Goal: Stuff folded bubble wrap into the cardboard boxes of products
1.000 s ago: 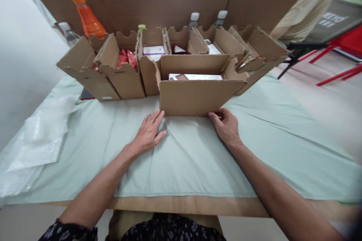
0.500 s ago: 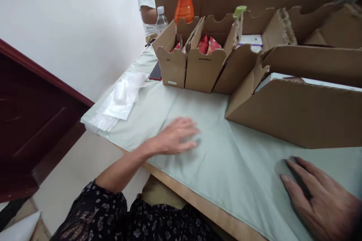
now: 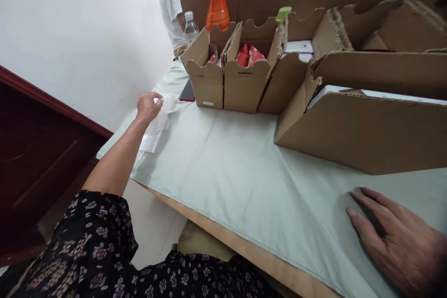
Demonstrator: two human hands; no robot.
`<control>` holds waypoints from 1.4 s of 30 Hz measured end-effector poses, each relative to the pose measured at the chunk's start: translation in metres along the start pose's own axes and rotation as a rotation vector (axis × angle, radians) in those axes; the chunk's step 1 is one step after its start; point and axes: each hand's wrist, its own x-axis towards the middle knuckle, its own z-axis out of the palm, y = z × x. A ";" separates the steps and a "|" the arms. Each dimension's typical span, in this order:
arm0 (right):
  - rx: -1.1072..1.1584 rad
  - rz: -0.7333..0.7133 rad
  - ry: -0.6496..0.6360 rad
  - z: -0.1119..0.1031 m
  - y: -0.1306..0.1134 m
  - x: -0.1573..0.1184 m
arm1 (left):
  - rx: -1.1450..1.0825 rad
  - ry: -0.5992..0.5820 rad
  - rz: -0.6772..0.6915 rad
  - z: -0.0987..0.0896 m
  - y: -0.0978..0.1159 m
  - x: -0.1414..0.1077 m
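Observation:
At the far left of the table, my left hand [image 3: 149,106] is closed in a pinch on clear bubble wrap [image 3: 152,137]. Part of the wrap lies under the hand and is hidden by it; some spreads toward the phone [image 3: 187,91]. My right hand [image 3: 394,237] rests on the pale green tablecloth [image 3: 223,163] at the lower right, palm down with fingers stretched, holding nothing. Just beyond it stands a long cardboard box [image 3: 363,135] with a flat white item [image 3: 384,94] inside.
Cardboard bins [image 3: 244,88] line the back, some with red packets [image 3: 249,56]. Behind them stand an orange bottle [image 3: 217,7], a clear bottle [image 3: 190,28] and a green cap [image 3: 283,13]. A person in a white sleeve [image 3: 169,0] is beyond. The table's wooden edge [image 3: 216,237] runs nearest me.
My left hand has moved from the middle of the cloth leftward and away from me to the bubble wrap, its fingers closing. My right hand stays in place. The view has shifted slightly.

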 end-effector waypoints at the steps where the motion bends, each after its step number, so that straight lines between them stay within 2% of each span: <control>1: -0.003 0.008 -0.008 -0.001 -0.001 -0.001 | -0.038 0.028 -0.009 -0.002 0.005 -0.002; 6: -0.020 -0.024 0.000 0.000 -0.001 -0.002 | -0.250 0.146 -0.021 -0.030 0.028 -0.030; 8: -0.020 -0.041 0.015 0.002 0.002 0.000 | -0.378 0.125 -0.056 -0.037 0.039 -0.050; 10: -0.007 -0.052 0.022 0.003 0.004 0.001 | -0.585 0.050 -0.141 -0.037 0.053 -0.075; 12: 0.031 -0.058 0.043 -0.001 -0.002 0.001 | -0.786 -0.085 -0.255 -0.027 0.068 -0.103; 14: 0.095 -0.074 0.103 -0.010 -0.019 -0.002 | -0.861 -0.283 -0.348 -0.010 0.084 -0.135; 16: 0.169 -0.133 0.185 -0.024 -0.047 -0.006 | -0.872 -0.524 -0.423 0.012 0.099 -0.166; 18: 0.226 -0.264 0.249 -0.036 -0.081 -0.006 | -0.873 -0.759 -0.475 0.035 0.113 -0.196; 20: 0.218 -0.402 0.189 -0.041 -0.109 0.000 | -0.879 -0.957 -0.507 0.056 0.125 -0.219; 22: 0.188 -0.489 0.052 -0.035 -0.123 0.010 | -0.888 -1.115 -0.518 0.071 0.135 -0.234; 24: 0.215 -0.455 -0.049 -0.024 -0.122 0.020 | -0.885 -1.223 -0.492 0.079 0.141 -0.241; 25: 0.266 -0.383 -0.073 -0.017 -0.118 0.024 | -0.872 -1.258 -0.459 0.080 0.142 -0.243; 27: 0.447 -0.150 -0.086 -0.007 -0.106 0.030 | -0.816 -1.286 -0.374 0.079 0.141 -0.244; 30: 0.770 0.246 -0.079 -0.002 -0.093 0.034 | -0.699 -1.254 -0.301 0.072 0.133 -0.240; 33: 0.932 0.459 -0.090 -0.004 -0.091 0.035 | -0.661 -1.195 -0.321 0.063 0.122 -0.234; 35: 0.912 0.485 -0.127 -0.005 -0.092 0.036 | -0.656 -1.209 -0.334 0.058 0.116 -0.228; 39: 0.759 0.423 -0.162 -0.006 -0.093 0.038 | -0.610 -1.281 -0.297 0.047 0.105 -0.215; 42: 0.645 0.388 -0.180 -0.006 -0.093 0.038 | -0.545 -1.242 -0.214 0.034 0.094 -0.206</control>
